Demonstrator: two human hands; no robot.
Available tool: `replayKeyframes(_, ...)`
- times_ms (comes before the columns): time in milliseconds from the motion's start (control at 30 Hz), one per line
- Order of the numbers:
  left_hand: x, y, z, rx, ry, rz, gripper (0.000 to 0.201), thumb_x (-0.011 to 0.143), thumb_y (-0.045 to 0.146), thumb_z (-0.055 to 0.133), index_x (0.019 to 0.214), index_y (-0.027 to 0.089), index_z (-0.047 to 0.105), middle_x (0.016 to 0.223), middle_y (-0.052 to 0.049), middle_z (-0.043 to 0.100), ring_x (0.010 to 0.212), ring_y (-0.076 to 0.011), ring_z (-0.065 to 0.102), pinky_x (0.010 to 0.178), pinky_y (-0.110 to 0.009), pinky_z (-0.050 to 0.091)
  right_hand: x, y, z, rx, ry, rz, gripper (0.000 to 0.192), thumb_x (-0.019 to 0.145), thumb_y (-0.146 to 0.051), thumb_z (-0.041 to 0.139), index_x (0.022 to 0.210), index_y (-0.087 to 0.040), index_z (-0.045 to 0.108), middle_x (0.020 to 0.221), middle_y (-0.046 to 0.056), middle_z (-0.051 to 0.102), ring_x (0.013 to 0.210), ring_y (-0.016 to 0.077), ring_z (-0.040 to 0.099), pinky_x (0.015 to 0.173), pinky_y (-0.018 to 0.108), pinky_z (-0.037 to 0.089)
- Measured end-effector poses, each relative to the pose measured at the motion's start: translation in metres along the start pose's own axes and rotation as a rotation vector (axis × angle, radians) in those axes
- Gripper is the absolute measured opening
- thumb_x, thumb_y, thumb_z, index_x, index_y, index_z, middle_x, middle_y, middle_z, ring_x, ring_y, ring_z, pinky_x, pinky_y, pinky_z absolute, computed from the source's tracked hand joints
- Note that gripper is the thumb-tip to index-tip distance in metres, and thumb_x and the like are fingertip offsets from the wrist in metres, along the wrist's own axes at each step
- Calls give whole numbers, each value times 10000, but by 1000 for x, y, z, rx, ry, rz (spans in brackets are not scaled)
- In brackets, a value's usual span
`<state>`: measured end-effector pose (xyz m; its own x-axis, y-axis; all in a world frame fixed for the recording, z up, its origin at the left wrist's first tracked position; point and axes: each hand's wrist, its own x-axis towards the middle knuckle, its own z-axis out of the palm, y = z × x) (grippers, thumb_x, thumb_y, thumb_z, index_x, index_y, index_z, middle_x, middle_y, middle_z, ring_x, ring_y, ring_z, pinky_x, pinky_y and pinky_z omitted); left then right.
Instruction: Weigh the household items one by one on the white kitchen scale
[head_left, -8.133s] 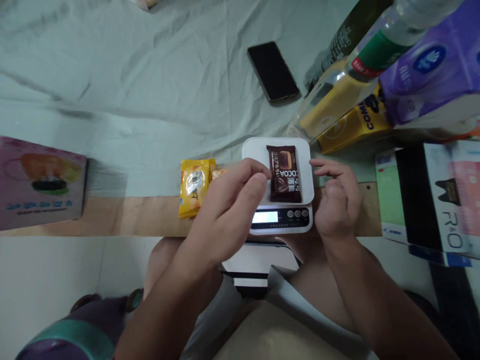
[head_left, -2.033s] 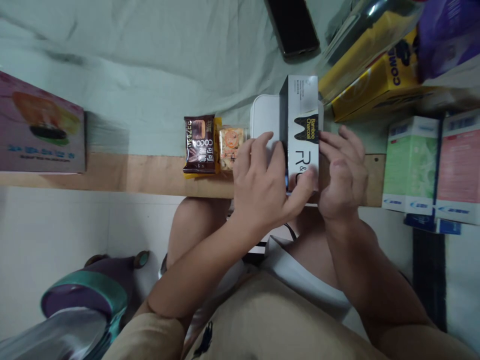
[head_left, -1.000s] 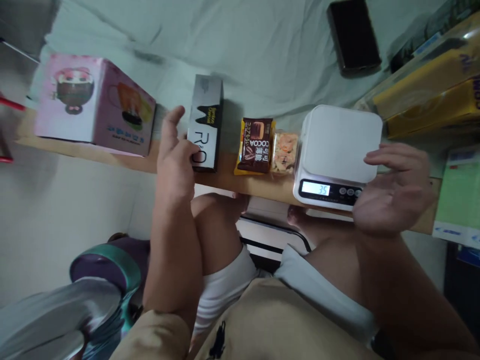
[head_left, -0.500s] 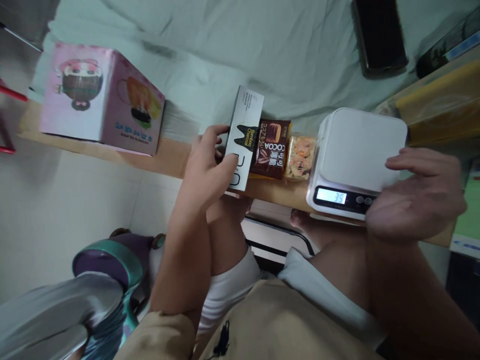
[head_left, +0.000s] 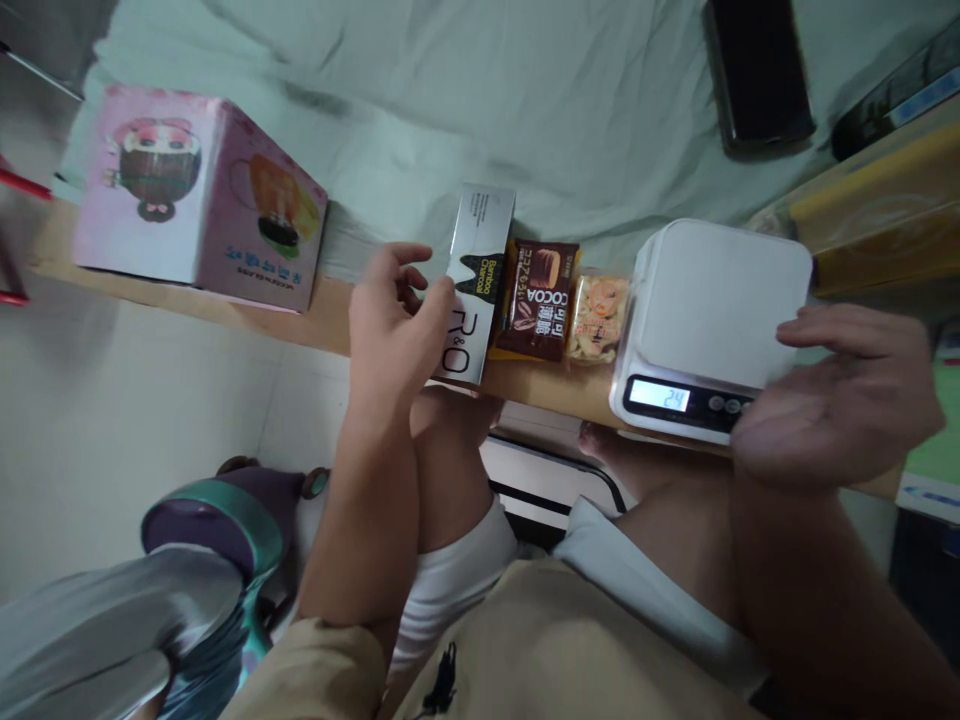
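A slim silver box point(head_left: 475, 270) printed "Bamboo Charcoal" lies at the left end of a short row on the narrow wooden board. My left hand point(head_left: 401, 320) is beside its left edge, fingers loosely bent and apart, holding nothing. Right of the box come a brown cocoa snack packet point(head_left: 541, 300) and a clear packet of pale snack pieces point(head_left: 598, 318). A white digital kitchen scale point(head_left: 716, 300) follows, its pan bare and its lit display reading about 24. My right hand point(head_left: 844, 395) rests at the scale's right front corner, fingers extended, covering part of the button panel.
A pink cartoon-printed carton point(head_left: 202, 200) stands on the board's left end. On the pale green sheet point(head_left: 525, 90) lies a dark phone point(head_left: 759, 75). A yellow package point(head_left: 877, 215) and a dark bottle-like item point(head_left: 892, 95) are at right. Someone's grey-clothed leg point(head_left: 120, 620) shows lower left.
My left hand has let go of the silver box and drawn slightly left. The box now lies flatter against the cocoa packet. The scale's reading went from about 35 to 24.
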<state>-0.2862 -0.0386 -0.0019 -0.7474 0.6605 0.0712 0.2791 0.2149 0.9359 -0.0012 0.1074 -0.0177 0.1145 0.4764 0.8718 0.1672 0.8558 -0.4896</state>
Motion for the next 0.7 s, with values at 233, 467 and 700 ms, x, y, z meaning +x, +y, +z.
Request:
replayKeyframes(233,-12,31,24,-98,241,607,222,983,434,775,946,232,692,779,12,532,684,-114,463,663,-360,384,5,-9,-18,42,-69,-41,445,974,-338,380,846,-214,787,661,44,655,716,234,665,699,453,445)
replayKeyframes(467,-80,83,74,-108,64,728,148,964,165,719,1049,286,722,838,1,648,780,-166,616,716,-351,516,32,-36,-70,-212,-153,197,384,996,-377,460,913,-180,778,893,56,741,926,241,669,897,474,466)
replayKeyframes(700,-143,106,145,-136,-529,760,153,960,78,626,1056,197,623,837,7,697,724,-119,666,660,-250,538,53,-50,-153,-440,-210,680,363,991,-334,401,1155,-233,709,1194,49,673,1207,257,622,1100,533,432)
